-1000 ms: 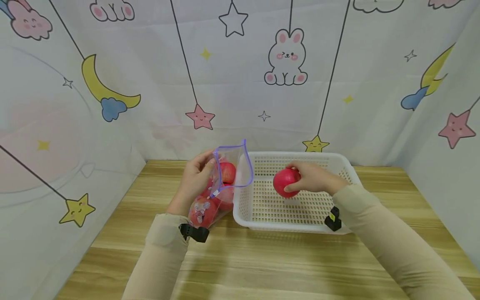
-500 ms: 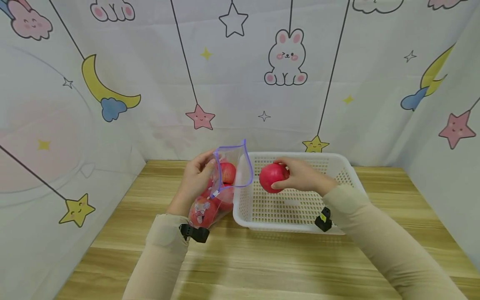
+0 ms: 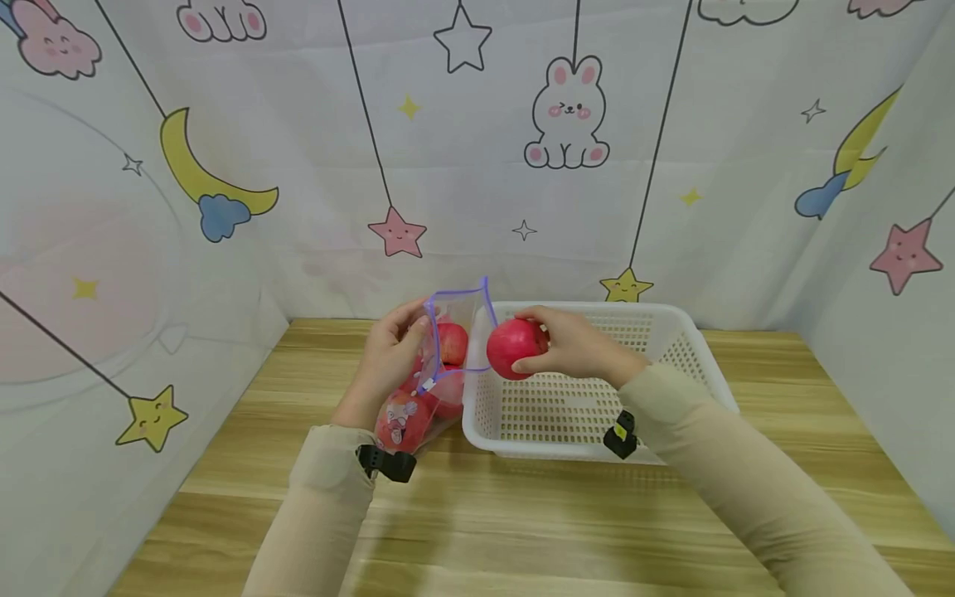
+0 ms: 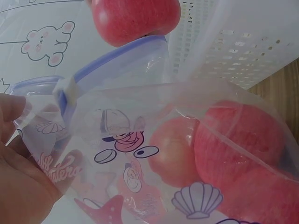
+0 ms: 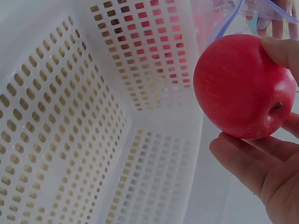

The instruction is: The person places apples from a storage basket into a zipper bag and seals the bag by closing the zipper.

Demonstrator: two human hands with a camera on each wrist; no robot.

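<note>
A red apple (image 3: 511,348) is gripped between the thumb and fingers of my right hand (image 3: 578,344), above the left end of the white basket and right beside the mouth of a clear zip bag (image 4: 140,112). That bag has a purple slider edge and printed cartoon figures, and its mouth gapes open. My left hand (image 3: 391,348) pinches the bag's rim at its left side. Several apples (image 4: 238,144) lie inside the bag, pressed against the plastic. In the right wrist view the held apple (image 5: 243,88) shows its stem hollow.
The white perforated basket (image 3: 597,452) stands to the right of the bag, and no apples show inside it. Both rest on a wood-grain table (image 3: 522,531). A white cloth (image 3: 462,166) printed with stars and a rabbit hangs behind.
My right hand has carried the apple leftward and slightly up, from over the basket's middle to the bag's mouth. The left hand and bag have stayed in place.
</note>
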